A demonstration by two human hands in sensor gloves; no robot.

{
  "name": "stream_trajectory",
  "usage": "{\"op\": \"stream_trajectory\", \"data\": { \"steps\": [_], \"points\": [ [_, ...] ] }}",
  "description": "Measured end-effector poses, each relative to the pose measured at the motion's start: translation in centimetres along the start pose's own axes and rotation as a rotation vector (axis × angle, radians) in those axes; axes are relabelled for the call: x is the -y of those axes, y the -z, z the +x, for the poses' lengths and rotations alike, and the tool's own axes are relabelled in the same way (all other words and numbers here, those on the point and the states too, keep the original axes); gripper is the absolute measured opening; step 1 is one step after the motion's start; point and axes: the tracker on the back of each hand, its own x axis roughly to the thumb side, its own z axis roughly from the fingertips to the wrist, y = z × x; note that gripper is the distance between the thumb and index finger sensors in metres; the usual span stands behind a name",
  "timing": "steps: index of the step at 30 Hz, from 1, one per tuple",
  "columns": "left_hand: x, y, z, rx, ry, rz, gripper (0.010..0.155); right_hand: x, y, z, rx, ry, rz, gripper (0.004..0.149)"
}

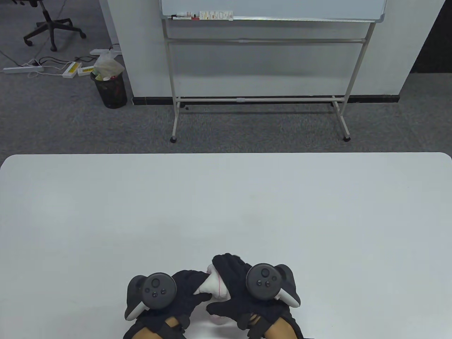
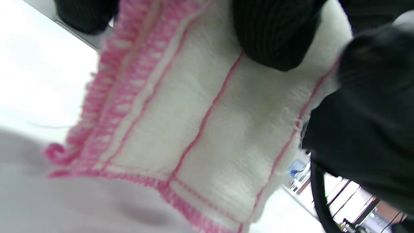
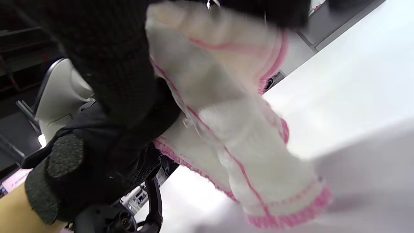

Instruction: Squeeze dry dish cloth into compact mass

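The dish cloth is white with pink stripes and a pink edge. It is bunched between my two hands near the table's front edge. My left hand grips its left side. My right hand grips it from the right and over the top. In the left wrist view the cloth fills the frame, with black gloved fingers pressed into its top. In the right wrist view the cloth hangs down in folds from my gloved fingers toward the table, its pink edge lowest.
The white table stretches wide in front of my hands. Beyond its far edge stands a whiteboard on a frame. A black waste bin and an office chair are on the carpet at the back left.
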Motion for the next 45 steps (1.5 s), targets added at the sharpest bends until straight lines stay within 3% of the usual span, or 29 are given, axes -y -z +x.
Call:
{"op": "stream_trajectory", "data": {
  "steps": [3,7,12,19,23,28,32,35,38,43,45],
  "points": [
    [-0.8,-0.5,0.0,0.028,-0.085,0.094,0.051,0.7,-0.1,-0.4,0.030,0.182,-0.082,0.073],
    [-0.8,-0.7,0.1,0.040,-0.189,0.108,0.055,1.3,-0.3,-0.5,0.067,0.291,-0.162,0.058],
    [-0.7,-0.9,0.4,0.063,-0.220,0.105,0.083,1.8,-0.7,-1.2,-0.017,0.325,-0.220,0.056],
    [-0.5,-1.3,3.8,0.171,0.155,-0.007,0.097,2.3,-1.1,-2.6,-0.151,0.392,-0.307,0.058],
    [0.5,-0.7,4.1,0.125,0.134,-0.095,0.107,1.8,-1.1,-2.3,-0.144,0.519,-0.270,0.059],
    [0.5,-0.4,2.5,0.091,-0.059,0.006,0.098,1.2,-0.9,-2.5,-0.158,0.673,-0.241,0.061],
    [-0.7,-0.7,1.3,0.047,-0.195,0.085,0.062,0.5,-0.6,-2.5,-0.142,0.720,-0.166,0.063],
    [-1.4,-0.7,0.1,0.007,-0.236,0.109,0.054,-0.2,-0.2,-2.1,-0.089,0.792,-0.120,0.067],
    [-1.7,-0.9,-1.0,-0.052,-0.326,0.150,0.050,0.1,-0.2,-1.3,-0.017,0.723,-0.142,0.070],
    [-2.2,-1.5,-1.6,-0.114,-0.375,0.229,0.049,0.7,-1.0,1.1,0.104,0.138,-0.243,0.094],
    [-2.2,-1.5,-1.3,-0.119,-0.346,0.234,0.049,0.6,-1.0,1.9,0.160,0.014,-0.259,0.099]
  ]
}}
